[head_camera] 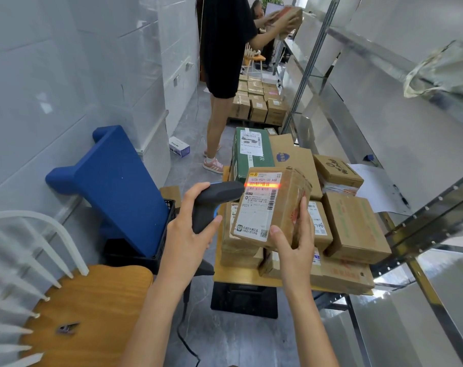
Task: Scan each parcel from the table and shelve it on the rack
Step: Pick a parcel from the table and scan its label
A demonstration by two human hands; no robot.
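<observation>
My right hand (295,234) grips a small brown cardboard parcel (283,205) by its lower right corner and holds it tilted above the table. Its white shipping label faces me. My left hand (190,229) holds a black barcode scanner (214,205) by the handle, nose pointed at the parcel. A red scan line glows across the barcode at the label's top. Below lie several more parcels (354,226) piled on a small wooden table (241,280). The metal rack (426,223) runs along the right side.
Another person (222,62) stands ahead in the aisle lifting a box toward the rack, with stacked boxes (259,102) behind. A blue padded piece (119,186) leans in a black crate at left. A wooden chair (87,311) sits at lower left. The scanner's cable (184,337) trails down to the floor.
</observation>
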